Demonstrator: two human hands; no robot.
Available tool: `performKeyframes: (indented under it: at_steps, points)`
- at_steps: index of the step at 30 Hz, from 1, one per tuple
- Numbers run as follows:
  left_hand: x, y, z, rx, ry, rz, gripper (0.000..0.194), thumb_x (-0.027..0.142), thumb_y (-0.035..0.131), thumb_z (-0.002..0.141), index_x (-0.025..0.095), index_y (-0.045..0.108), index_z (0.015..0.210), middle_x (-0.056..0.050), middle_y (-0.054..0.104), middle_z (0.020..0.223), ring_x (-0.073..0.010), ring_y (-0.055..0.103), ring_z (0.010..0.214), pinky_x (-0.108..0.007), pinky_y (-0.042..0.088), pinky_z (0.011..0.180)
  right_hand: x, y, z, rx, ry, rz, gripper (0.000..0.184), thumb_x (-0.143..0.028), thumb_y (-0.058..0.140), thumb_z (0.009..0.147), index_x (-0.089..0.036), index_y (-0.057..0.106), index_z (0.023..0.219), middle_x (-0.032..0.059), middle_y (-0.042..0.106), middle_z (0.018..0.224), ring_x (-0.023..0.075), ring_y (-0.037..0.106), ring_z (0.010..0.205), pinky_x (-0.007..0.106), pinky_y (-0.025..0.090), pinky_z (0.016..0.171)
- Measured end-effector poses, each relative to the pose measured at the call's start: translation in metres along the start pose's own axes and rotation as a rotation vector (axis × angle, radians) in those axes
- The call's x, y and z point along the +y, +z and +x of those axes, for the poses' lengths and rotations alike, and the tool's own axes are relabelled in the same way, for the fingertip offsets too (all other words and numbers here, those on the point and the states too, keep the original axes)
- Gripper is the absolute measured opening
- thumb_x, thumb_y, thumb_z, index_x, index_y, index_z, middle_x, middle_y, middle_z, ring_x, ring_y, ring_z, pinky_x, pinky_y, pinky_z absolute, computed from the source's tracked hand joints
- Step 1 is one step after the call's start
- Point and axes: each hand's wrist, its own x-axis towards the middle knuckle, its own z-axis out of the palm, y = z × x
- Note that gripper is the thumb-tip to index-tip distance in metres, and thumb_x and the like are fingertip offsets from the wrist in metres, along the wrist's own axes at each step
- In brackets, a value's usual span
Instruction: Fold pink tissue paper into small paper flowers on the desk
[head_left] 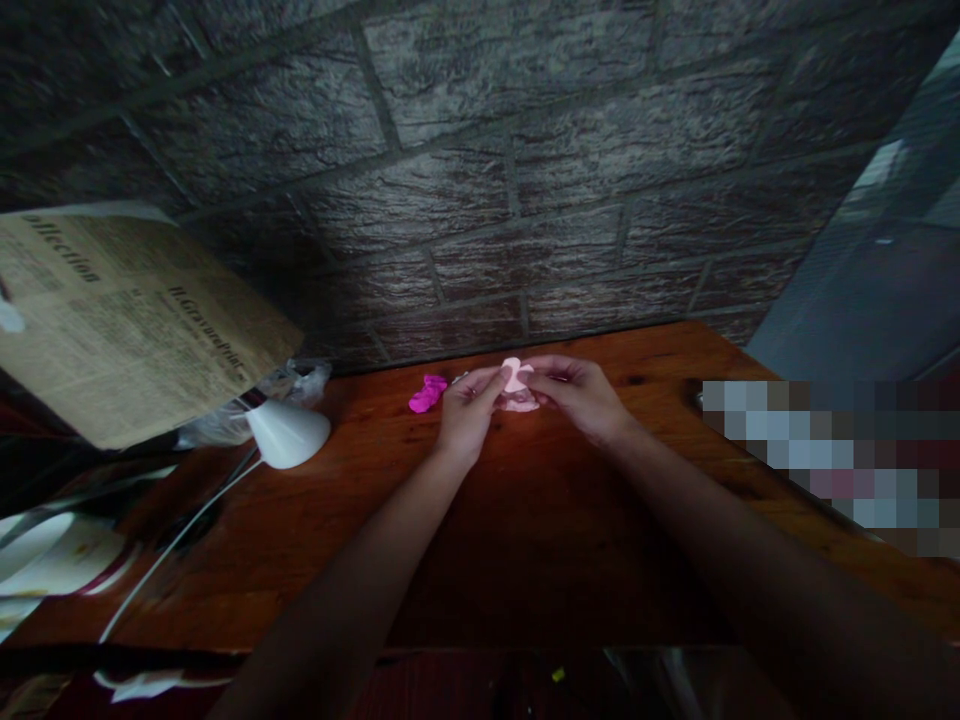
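Observation:
Both hands meet at the far side of a wooden table (540,500), close to the brick wall. My left hand (466,408) and my right hand (577,393) pinch a small pale pink soft piece (514,376) between their fingertips, holding it just above the tabletop. More pale pink material (519,404) lies under it on the wood. A bright magenta piece (427,393) rests on the table just left of my left hand, untouched.
A white cone-shaped lamp base (289,433) with a white cable (172,545) stands at the left, beside crumpled clear plastic (296,380). A newspaper-print sheet (127,320) leans at far left. A dark brick wall (487,170) backs the table.

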Motion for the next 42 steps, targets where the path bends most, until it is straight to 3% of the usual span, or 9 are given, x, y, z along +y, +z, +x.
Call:
performKeyframes:
  at_steps: [11,19,27,35,42]
  points:
    - [0.003,0.002,-0.001,-0.001,0.017,-0.036,0.033,0.044,0.093,0.058,0.021,0.08,0.078,-0.001,0.074,0.073,-0.0107,0.062,0.064,-0.023,0.047,0.061,0.0,0.001,0.001,0.011,0.039,0.067,0.045,-0.037,0.093,0.054,-0.017,0.073,0.089,-0.0002,0.072,0.071,0.0109,0.06,0.06,0.028,0.049,0.062]
    - [0.001,0.0,0.001,0.011,-0.117,-0.044,0.038,0.047,0.093,0.054,0.019,0.078,0.075,-0.001,0.071,0.069,-0.0097,0.062,0.064,-0.021,0.046,0.061,0.0,0.0,0.001,0.026,0.036,0.075,0.043,-0.033,0.093,0.053,-0.017,0.072,0.087,-0.0036,0.067,0.062,0.0107,0.058,0.056,0.028,0.049,0.059]
    - [-0.008,-0.006,0.005,-0.023,0.072,0.094,0.035,0.049,0.086,0.066,0.018,0.077,0.08,-0.001,0.07,0.068,-0.01,0.059,0.061,-0.023,0.045,0.06,0.002,-0.001,0.003,0.047,0.045,0.053,0.043,-0.03,0.094,0.051,-0.017,0.072,0.086,-0.0024,0.069,0.065,0.0115,0.061,0.058,0.029,0.052,0.063]
    - [-0.008,-0.003,0.001,-0.016,0.069,0.104,0.035,0.05,0.084,0.069,0.017,0.076,0.08,-0.001,0.07,0.069,-0.0104,0.06,0.061,-0.023,0.045,0.061,0.007,-0.002,0.002,-0.03,0.043,0.05,0.046,-0.033,0.093,0.057,-0.017,0.074,0.095,0.0042,0.076,0.081,0.0154,0.068,0.071,0.032,0.056,0.072]
    - [-0.002,0.003,-0.002,-0.041,0.001,0.071,0.035,0.051,0.083,0.07,0.019,0.077,0.085,-0.002,0.072,0.076,-0.0117,0.061,0.065,-0.023,0.045,0.06,0.008,-0.005,0.003,-0.026,0.035,-0.008,0.046,-0.029,0.093,0.057,-0.017,0.073,0.096,0.0045,0.077,0.082,0.0178,0.07,0.073,0.035,0.057,0.075]
